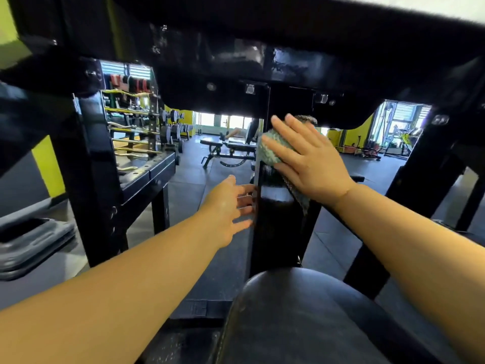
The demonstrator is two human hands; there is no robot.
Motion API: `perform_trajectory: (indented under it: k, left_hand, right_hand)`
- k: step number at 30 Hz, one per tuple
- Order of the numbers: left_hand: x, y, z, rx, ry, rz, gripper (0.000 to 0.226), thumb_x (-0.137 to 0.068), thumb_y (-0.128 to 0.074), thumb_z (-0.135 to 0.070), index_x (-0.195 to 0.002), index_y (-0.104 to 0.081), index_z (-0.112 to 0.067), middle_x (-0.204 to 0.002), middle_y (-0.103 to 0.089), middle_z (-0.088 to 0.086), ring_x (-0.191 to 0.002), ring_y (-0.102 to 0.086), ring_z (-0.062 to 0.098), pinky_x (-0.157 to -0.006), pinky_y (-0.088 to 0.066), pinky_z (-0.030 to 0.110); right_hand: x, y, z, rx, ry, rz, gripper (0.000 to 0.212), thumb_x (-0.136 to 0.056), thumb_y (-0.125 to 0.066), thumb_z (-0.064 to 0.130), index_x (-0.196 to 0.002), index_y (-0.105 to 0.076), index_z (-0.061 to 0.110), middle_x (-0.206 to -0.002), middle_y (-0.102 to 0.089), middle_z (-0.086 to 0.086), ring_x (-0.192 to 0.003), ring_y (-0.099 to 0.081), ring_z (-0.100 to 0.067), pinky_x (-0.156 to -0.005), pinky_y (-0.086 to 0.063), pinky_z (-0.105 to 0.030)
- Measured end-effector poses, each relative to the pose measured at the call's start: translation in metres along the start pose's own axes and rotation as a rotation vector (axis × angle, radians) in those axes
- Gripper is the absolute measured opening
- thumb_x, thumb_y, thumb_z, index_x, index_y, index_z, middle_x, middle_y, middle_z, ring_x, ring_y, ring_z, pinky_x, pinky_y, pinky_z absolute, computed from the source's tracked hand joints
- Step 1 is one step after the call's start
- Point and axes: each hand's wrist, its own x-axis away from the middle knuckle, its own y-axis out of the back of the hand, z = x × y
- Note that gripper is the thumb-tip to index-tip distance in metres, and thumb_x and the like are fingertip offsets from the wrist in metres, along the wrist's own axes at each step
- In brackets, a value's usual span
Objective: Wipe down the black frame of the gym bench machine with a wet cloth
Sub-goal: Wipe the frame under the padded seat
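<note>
your right hand (309, 164) presses cloth (273, 151) flat-fingered on frame post (273, 222); left hand (228, 208) released; cloth may slip, grip loose

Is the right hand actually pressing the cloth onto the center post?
Touching. The head view shows the right hand flat over the cloth, bunched against the black post.

2 bare hands: left hand (231, 208) and right hand (309, 161). 1 green cloth (273, 149). 1 black centre post (275, 214) of the frame. 1 black padded seat (301, 316) at bottom edge. 1 adjustable bench (228, 151) on the floor behind. 1 bar rack (136, 132), left; bar count unclear.
</note>
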Motion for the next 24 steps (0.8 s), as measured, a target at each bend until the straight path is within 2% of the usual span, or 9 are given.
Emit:
perform_trajectory:
  k: [2,4,7,10,12,15,17,22,24]
  left_hand:
    - [0.003,-0.005,-0.007,-0.041,-0.031,-0.046,0.046,-0.102,-0.025,-0.045,-0.09,-0.06,-0.016,-0.093,-0.059,0.001,-0.087,-0.057,0.021,-0.082,-0.048,0.041]
    - [0.005,-0.012,-0.017,-0.057,-0.102,-0.053,0.047,-0.102,-0.024,-0.045,-0.107,-0.06,-0.015,-0.103,-0.059,0.0,-0.087,-0.057,0.019,-0.072,-0.05,0.035]
    - [0.007,-0.021,-0.039,-0.123,-0.217,-0.013,0.052,-0.101,-0.021,-0.047,-0.129,-0.053,-0.017,-0.133,-0.051,0.004,-0.119,-0.05,0.024,-0.097,-0.042,0.038]
    - [0.007,-0.031,-0.063,-0.183,-0.279,0.036,0.052,-0.101,-0.02,-0.049,-0.129,-0.052,-0.019,-0.121,-0.053,0.0,-0.116,-0.051,0.021,-0.1,-0.039,0.037]
    - [0.009,-0.03,-0.075,-0.22,-0.256,0.059,0.054,-0.099,-0.023,-0.053,-0.129,-0.052,-0.019,-0.129,-0.052,0.001,-0.12,-0.05,0.025,-0.104,-0.04,0.044]
    - [0.004,-0.018,-0.08,-0.178,-0.118,0.083,0.064,-0.096,-0.024,-0.059,-0.134,-0.048,-0.013,-0.138,-0.049,0.006,-0.118,-0.053,0.029,-0.101,-0.042,0.048]
    - [0.003,-0.01,-0.085,-0.134,-0.08,0.093,0.069,-0.096,-0.024,-0.059,-0.141,-0.039,-0.01,-0.14,-0.047,0.01,-0.119,-0.053,0.032,-0.099,-0.043,0.05]
    - [0.01,-0.029,-0.094,-0.191,-0.157,0.064,0.055,-0.098,-0.024,-0.054,-0.122,-0.055,-0.016,-0.121,-0.057,0.014,-0.111,-0.055,0.031,-0.092,-0.045,0.045]
    - [0.005,-0.035,-0.094,-0.106,-0.205,0.018,0.053,-0.1,-0.026,-0.048,-0.121,-0.057,-0.011,-0.11,-0.061,0.009,-0.104,-0.057,0.028,-0.093,-0.046,0.044]
  right_hand:
    - [0.013,-0.008,0.023,-0.033,-0.003,0.012,0.047,-0.099,-0.041,0.04,-0.143,-0.033,0.027,-0.153,-0.03,-0.011,-0.142,-0.026,-0.033,-0.115,-0.019,-0.046]
    - [0.037,-0.007,0.043,-0.069,0.21,0.075,0.046,-0.099,-0.043,0.04,-0.143,-0.035,0.029,-0.153,-0.03,-0.008,-0.142,-0.026,-0.031,-0.117,-0.016,-0.043]
    - [0.035,-0.001,0.021,-0.026,0.362,0.173,0.044,-0.101,-0.035,0.042,-0.144,-0.032,0.031,-0.153,-0.029,-0.004,-0.142,-0.027,-0.026,-0.118,-0.018,-0.041]
    - [-0.013,0.003,-0.018,0.048,-0.082,0.066,0.049,-0.1,-0.031,0.042,-0.146,-0.031,0.026,-0.154,-0.03,-0.008,-0.14,-0.031,-0.03,-0.11,-0.033,-0.046]
    - [-0.032,0.0,-0.009,0.028,-0.304,-0.014,0.053,-0.097,-0.034,0.039,-0.145,-0.035,0.019,-0.154,-0.028,-0.014,-0.14,-0.029,-0.035,-0.109,-0.034,-0.051]
    - [-0.026,-0.013,0.031,-0.02,-0.231,-0.014,0.05,-0.101,-0.031,0.04,-0.146,-0.031,0.02,-0.155,-0.022,-0.012,-0.141,-0.022,-0.033,-0.114,-0.016,-0.045]
    - [-0.027,-0.011,0.024,0.031,-0.127,0.012,0.049,-0.1,-0.032,0.04,-0.146,-0.03,0.022,-0.154,-0.024,-0.01,-0.14,-0.024,-0.03,-0.114,-0.018,-0.044]
    - [-0.08,-0.004,0.015,0.034,-0.836,-0.12,0.06,-0.089,-0.036,0.037,-0.141,-0.042,0.008,-0.149,-0.03,-0.024,-0.133,-0.037,-0.043,-0.101,-0.037,-0.058]
    - [-0.102,-0.008,0.042,0.0,-0.762,-0.007,0.062,-0.085,-0.037,0.041,-0.137,-0.048,0.01,-0.144,-0.041,-0.024,-0.13,-0.044,-0.041,-0.101,-0.038,-0.056]
